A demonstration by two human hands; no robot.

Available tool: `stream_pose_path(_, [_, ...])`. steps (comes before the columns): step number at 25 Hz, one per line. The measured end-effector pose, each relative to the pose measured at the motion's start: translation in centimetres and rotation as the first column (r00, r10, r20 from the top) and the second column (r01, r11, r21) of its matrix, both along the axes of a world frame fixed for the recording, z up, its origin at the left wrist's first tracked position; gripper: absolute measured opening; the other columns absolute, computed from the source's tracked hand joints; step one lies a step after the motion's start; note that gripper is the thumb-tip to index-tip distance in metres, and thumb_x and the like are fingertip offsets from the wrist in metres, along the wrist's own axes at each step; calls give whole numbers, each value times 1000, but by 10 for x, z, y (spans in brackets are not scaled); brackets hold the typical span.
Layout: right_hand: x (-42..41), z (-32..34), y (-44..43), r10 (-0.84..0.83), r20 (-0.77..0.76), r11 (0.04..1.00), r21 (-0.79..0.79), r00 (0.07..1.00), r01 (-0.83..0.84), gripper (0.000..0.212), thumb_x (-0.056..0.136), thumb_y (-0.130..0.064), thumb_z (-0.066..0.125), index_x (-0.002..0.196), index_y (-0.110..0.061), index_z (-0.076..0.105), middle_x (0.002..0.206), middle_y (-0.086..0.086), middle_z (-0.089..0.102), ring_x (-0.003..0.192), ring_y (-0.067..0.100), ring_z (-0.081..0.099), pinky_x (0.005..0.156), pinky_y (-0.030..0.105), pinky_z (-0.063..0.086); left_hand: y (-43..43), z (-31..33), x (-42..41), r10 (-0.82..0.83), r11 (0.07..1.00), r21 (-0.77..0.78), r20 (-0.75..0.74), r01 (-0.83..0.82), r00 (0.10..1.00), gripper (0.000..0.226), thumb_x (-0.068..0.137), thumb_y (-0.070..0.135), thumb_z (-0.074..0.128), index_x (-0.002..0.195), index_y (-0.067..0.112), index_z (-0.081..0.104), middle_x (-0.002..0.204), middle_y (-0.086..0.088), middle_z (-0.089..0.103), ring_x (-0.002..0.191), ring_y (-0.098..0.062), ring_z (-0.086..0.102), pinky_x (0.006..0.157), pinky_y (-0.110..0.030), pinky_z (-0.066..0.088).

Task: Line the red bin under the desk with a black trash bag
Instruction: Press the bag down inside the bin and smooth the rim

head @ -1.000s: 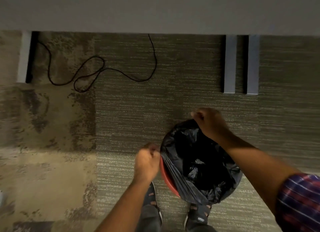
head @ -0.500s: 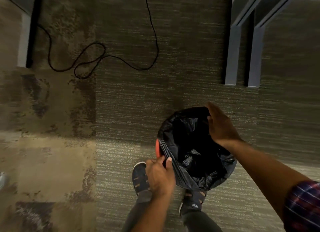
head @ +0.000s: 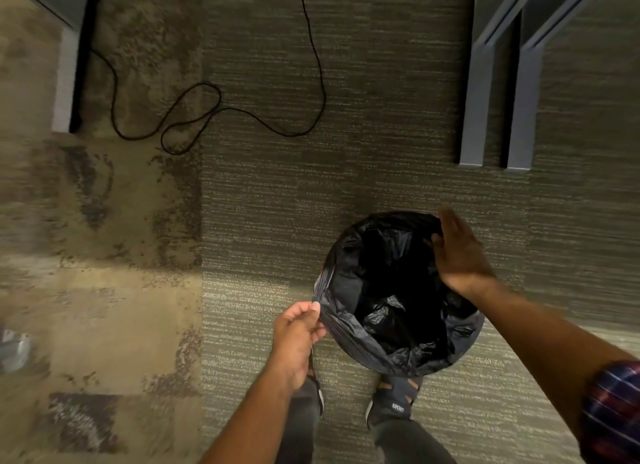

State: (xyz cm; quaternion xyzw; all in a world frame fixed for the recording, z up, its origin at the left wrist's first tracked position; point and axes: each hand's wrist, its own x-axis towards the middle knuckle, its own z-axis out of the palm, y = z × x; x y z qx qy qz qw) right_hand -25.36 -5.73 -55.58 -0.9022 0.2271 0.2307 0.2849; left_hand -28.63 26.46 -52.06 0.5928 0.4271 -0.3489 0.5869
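A black trash bag [head: 391, 301] fills the round bin on the carpet just ahead of my feet, its mouth folded out over the whole rim, so no red of the bin shows. My left hand [head: 299, 332] pinches the stretched bag edge at the bin's left side. At the far right of the rim, my right hand [head: 457, 256] rests with its fingers extended over the bag, thumb tucked inside the opening.
A black cable [head: 214, 114] loops over the carpet at the upper left. Grey desk legs [head: 498, 93] stand at the upper right, another leg [head: 71, 69] at the far left. My two shoes [head: 394, 401] are right behind the bin.
The bag edge has been pulled down over the left rim, hiding the red that showed before. My left hand slid down along the rim; my right hand shifted from the far rim to the right side.
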Motion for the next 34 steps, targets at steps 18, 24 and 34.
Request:
stream_pose_path(18, [-11, 9, -20, -339, 48, 931, 159, 940, 328, 33, 110, -27, 42, 105, -6, 67, 104, 24, 70, 98, 42, 67, 83, 46, 49, -4, -32, -12, -34, 990, -139, -201, 6, 979, 20, 110, 19, 54, 112, 11, 72, 104, -10, 81, 88, -22, 74, 82, -41, 56])
stream_pose_path(24, [1, 15, -19, -368, -8, 921, 134, 930, 366, 35, 107, -27, 48, 79, -10, 62, 83, 17, 65, 79, 34, 63, 71, 39, 45, -17, -29, -25, -149, 892, 445, 118, 81, 982, 19, 107, 33, 58, 100, 21, 72, 93, -1, 77, 91, -26, 74, 85, -46, 62])
stream_pose_path(34, [-13, 16, -35, -498, -530, 556, 412, 686, 722, 17, 91, -29, 73, 82, -16, 79, 83, 10, 69, 72, 23, 60, 66, 32, 45, -23, -25, 5, -390, 856, 429, 165, 290, 906, 23, 106, 11, 59, 108, 30, 72, 104, 8, 79, 100, -16, 74, 94, -39, 61])
